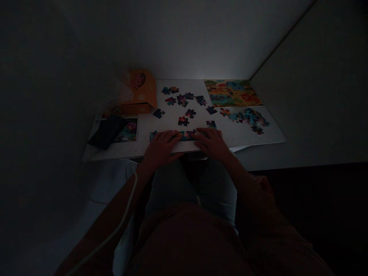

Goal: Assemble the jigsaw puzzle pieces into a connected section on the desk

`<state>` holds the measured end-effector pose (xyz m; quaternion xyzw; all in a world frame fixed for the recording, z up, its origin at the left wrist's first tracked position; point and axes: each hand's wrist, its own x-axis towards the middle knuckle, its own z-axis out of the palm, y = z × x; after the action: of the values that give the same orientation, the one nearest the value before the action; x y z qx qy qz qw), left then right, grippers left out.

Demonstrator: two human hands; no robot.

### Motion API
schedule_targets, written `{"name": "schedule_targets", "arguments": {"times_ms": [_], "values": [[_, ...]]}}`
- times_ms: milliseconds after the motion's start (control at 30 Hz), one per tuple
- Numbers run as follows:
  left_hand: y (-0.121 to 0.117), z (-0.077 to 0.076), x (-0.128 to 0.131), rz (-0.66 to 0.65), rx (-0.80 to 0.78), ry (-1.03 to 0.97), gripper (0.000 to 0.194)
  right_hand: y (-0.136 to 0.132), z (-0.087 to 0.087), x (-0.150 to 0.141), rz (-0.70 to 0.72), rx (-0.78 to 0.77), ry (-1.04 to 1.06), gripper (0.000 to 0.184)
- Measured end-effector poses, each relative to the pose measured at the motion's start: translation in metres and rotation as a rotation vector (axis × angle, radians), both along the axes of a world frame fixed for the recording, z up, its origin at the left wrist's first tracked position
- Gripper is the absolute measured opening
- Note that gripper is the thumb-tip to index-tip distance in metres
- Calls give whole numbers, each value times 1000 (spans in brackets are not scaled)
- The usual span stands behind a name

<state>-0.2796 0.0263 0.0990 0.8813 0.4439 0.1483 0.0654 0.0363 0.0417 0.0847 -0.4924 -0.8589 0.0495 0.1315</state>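
A joined strip of dark, colourful jigsaw pieces lies along the table's front edge. My left hand rests over its left part, fingers stretched out flat and the thumb apart at the table edge. Over the right part lies my right hand, its fingers also extended, with the fingertips touching the pieces. Both hands cover portions of the strip. One loose jigsaw piece sits just beyond my right hand. Farther back is a red-patterned piece, with several other loose pieces scattered behind it.
An orange box stands at the back left of the white table. In front of it, a dark flat object partly covers a picture sheet. An animal picture lies back right, near a pile of pieces. A pale cable crosses my left arm.
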Motion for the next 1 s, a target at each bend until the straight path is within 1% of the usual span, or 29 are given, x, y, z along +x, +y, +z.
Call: {"name": "schedule_targets", "arguments": {"times_ms": [200, 467, 600, 700, 867, 1000], "values": [[-2, -1, 0, -1, 22, -13, 71, 1, -3, 1, 5, 23, -12, 48], [-1, 1, -1, -15, -5, 14, 71, 4, 4, -2, -9, -26, -39, 46], [-2, 2, -1, -5, 5, 8, 71, 2, 6, -2, 28, -21, 2, 49], [-3, 1, -2, -2, 6, 7, 73, 1, 5, -1, 57, -19, 5, 48], [0, -4, -3, -8, 17, -15, 72, 1, 2, 2, 70, 17, 4, 49], [1, -3, -2, -6, 27, -15, 70, 1, 0, 3, 75, 54, -27, 50]]}}
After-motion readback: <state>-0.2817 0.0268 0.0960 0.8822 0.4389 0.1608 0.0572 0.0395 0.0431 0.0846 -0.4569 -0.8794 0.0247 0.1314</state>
